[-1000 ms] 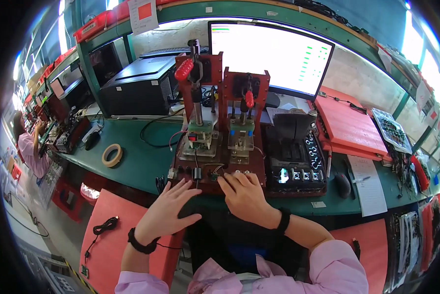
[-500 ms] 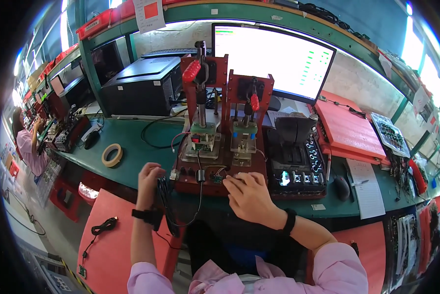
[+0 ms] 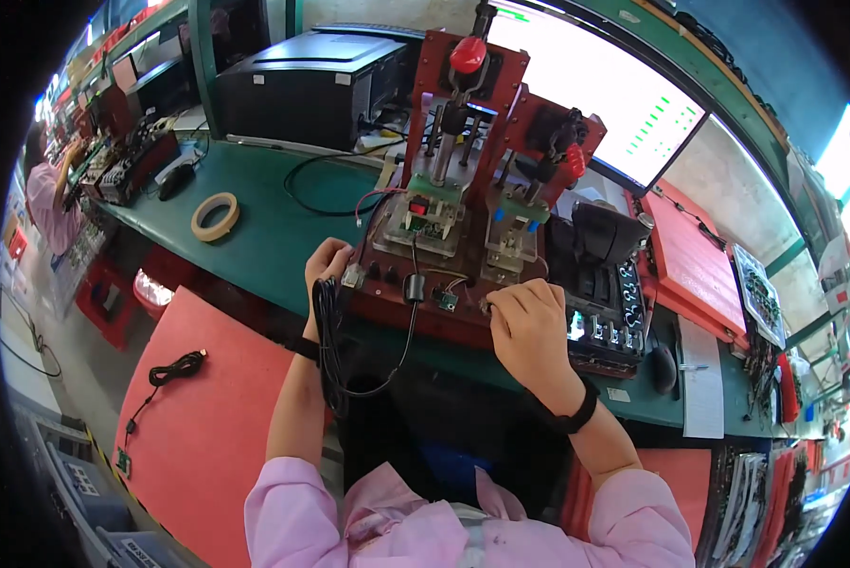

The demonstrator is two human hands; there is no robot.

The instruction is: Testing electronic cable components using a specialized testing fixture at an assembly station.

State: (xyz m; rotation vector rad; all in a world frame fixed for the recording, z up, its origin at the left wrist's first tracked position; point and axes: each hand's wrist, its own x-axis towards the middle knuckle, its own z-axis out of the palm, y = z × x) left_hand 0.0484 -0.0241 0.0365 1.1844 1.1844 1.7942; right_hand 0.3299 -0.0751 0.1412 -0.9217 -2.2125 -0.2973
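Note:
My left hand (image 3: 327,269) is closed at the left end of a red test fixture (image 3: 392,305), its fingertips beside a small pale connector (image 3: 353,276). A coiled black cable (image 3: 328,346) hangs from this hand, and its free run loops up past a black cylinder (image 3: 415,288) to the fixture. My right hand (image 3: 531,327) has its fingers pinched together at the fixture's front edge; whatever they hold is too small to make out. Between the hands, a small green circuit board (image 3: 446,300) with thin wires lies on the fixture. Behind it, another board (image 3: 425,225) sits under the left clamp.
Two red-handled toggle clamps (image 3: 468,55) rise above the fixture, before a lit monitor (image 3: 633,104). A tape roll (image 3: 215,217) lies at left. A second cable (image 3: 177,367) rests on a pink foam sheet (image 3: 207,426). At right are a black meter unit (image 3: 603,331) and a mouse (image 3: 664,367).
My left hand has come to the fixture's left end, with the cable coil hanging from it. My right hand's fingers have drawn together near the front edge. The view has tilted and shifted.

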